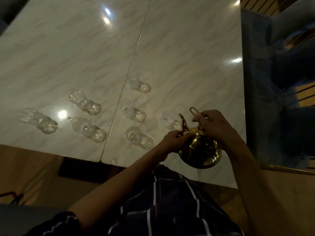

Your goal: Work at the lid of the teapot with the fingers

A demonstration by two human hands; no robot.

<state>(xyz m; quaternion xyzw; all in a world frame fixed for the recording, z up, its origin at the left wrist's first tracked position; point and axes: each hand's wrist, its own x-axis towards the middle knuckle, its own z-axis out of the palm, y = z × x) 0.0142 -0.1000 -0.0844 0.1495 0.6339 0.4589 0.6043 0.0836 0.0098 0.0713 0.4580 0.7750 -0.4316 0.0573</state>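
**Table top: contents**

Your table (187, 48) is glossy and pale with marble veining, two slabs meeting at a seam (134, 53). Seven clear glasses (76, 97) stand upright on it: three left of the seam, four right. The rightmost glass (168, 117) stands just beside the teapot (202, 155) at your near edge. Whether the teapot rests on the top: cannot tell.

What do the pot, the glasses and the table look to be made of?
The pot looks like metal with a polished gold or brass tone: its surface gives sharp, mirror-like reflections. The glasses are probably clear glass, since the table shows through them, though clear plastic cannot be ruled out. The table is glossy pale marble or a marble-look laminate, with grey veins and strong glare.
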